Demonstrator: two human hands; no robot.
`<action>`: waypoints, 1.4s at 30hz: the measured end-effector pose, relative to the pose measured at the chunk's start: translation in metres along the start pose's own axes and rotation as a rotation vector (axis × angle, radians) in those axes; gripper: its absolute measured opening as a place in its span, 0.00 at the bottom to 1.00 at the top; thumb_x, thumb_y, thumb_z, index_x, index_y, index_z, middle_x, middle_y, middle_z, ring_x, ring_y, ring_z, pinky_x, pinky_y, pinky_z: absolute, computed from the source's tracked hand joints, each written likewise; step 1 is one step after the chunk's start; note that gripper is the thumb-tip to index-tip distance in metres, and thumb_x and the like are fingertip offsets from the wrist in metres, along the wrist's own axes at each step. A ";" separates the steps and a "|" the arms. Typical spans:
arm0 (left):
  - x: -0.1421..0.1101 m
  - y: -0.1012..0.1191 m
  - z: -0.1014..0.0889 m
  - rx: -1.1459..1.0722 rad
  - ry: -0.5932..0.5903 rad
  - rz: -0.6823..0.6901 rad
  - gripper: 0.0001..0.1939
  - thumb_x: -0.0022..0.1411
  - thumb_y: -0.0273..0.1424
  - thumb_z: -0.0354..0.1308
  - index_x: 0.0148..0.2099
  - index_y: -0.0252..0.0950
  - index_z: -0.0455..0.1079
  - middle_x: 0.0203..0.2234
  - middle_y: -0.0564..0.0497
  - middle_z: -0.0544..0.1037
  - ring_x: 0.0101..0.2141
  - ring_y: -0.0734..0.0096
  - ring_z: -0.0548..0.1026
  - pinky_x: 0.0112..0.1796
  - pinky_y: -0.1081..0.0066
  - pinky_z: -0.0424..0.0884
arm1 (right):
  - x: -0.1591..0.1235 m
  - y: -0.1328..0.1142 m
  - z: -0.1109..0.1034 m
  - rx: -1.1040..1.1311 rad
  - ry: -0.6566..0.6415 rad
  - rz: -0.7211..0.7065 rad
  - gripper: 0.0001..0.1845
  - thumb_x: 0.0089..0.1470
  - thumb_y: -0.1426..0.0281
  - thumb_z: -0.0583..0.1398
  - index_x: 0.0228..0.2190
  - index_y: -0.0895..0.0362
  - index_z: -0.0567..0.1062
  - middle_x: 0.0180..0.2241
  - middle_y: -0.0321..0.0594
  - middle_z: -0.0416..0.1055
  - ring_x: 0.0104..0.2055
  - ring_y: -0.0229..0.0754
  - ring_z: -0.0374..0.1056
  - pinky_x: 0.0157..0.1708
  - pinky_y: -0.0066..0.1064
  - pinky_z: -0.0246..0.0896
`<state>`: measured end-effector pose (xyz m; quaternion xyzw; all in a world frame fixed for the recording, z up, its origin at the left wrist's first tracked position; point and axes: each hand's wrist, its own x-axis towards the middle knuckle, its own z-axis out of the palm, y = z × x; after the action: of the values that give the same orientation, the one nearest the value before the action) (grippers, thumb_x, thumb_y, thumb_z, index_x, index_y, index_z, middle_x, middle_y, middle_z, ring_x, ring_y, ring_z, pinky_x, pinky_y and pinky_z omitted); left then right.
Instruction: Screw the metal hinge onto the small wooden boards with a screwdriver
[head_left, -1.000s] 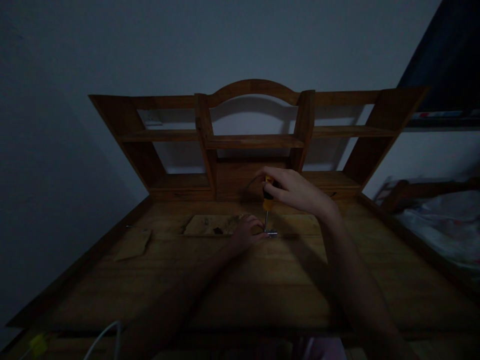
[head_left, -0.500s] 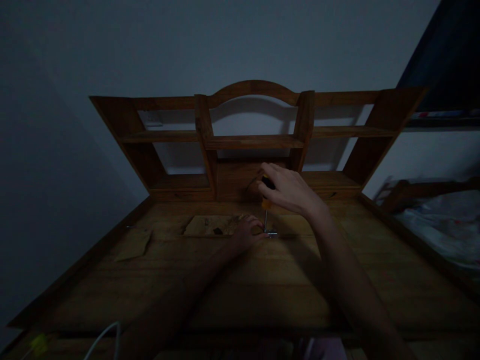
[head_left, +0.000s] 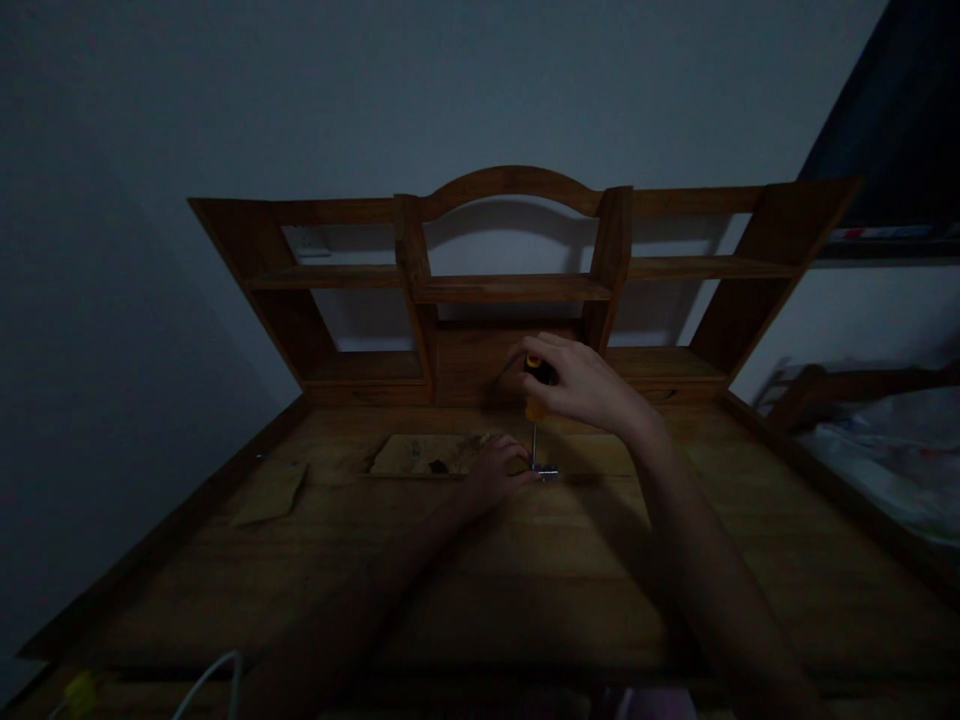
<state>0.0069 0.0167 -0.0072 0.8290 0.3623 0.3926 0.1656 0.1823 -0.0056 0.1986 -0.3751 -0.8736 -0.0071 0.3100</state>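
My right hand [head_left: 581,385] is wrapped round the yellow and black handle of a screwdriver [head_left: 534,400], which stands upright. Its shaft points down onto a small metal bracket [head_left: 545,470] on the wooden desk [head_left: 480,570]. My left hand [head_left: 495,472] rests on the desk just left of the bracket, fingers curled and pinching at it. A flat wooden panel [head_left: 427,453] lies under and behind the left hand. The scene is dim.
A wooden hutch with shelves [head_left: 517,288] rises at the back of the desk. A smaller wooden piece [head_left: 268,490] lies at the left. A white cable [head_left: 206,680] curls at the near left edge. A bed with pale covers [head_left: 885,460] stands to the right.
My right hand has shifted its grip round the screwdriver handle, a turning motion, with the tip staying on the bracket. The left hand has stayed put. The view has tilted slightly.
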 end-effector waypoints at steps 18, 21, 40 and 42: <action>0.000 0.000 0.000 -0.010 -0.009 0.017 0.12 0.57 0.40 0.66 0.37 0.38 0.72 0.37 0.50 0.75 0.41 0.65 0.72 0.45 0.65 0.67 | -0.001 -0.004 0.002 -0.282 0.063 0.081 0.21 0.61 0.52 0.54 0.42 0.56 0.72 0.41 0.46 0.71 0.41 0.48 0.69 0.40 0.36 0.60; 0.000 0.000 0.000 -0.008 0.000 0.007 0.13 0.56 0.40 0.67 0.37 0.38 0.73 0.37 0.50 0.75 0.41 0.64 0.72 0.45 0.64 0.67 | -0.002 -0.002 0.001 -0.179 0.021 0.054 0.19 0.60 0.58 0.56 0.49 0.55 0.70 0.47 0.45 0.71 0.46 0.49 0.69 0.45 0.37 0.60; -0.001 -0.002 0.001 -0.030 -0.005 0.018 0.12 0.57 0.39 0.67 0.38 0.38 0.72 0.37 0.51 0.74 0.41 0.65 0.72 0.44 0.65 0.67 | -0.002 0.001 -0.007 -0.042 -0.056 0.064 0.15 0.58 0.67 0.54 0.47 0.52 0.70 0.45 0.39 0.75 0.45 0.46 0.70 0.44 0.34 0.59; -0.001 -0.002 0.001 -0.027 -0.012 0.011 0.12 0.57 0.39 0.66 0.38 0.38 0.72 0.38 0.50 0.74 0.41 0.65 0.72 0.44 0.65 0.67 | -0.002 0.001 -0.008 0.002 -0.066 0.054 0.15 0.59 0.67 0.54 0.47 0.52 0.71 0.43 0.38 0.75 0.43 0.45 0.70 0.43 0.33 0.59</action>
<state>0.0059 0.0175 -0.0094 0.8310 0.3514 0.3932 0.1770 0.1882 -0.0075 0.2037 -0.3984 -0.8728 0.0144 0.2814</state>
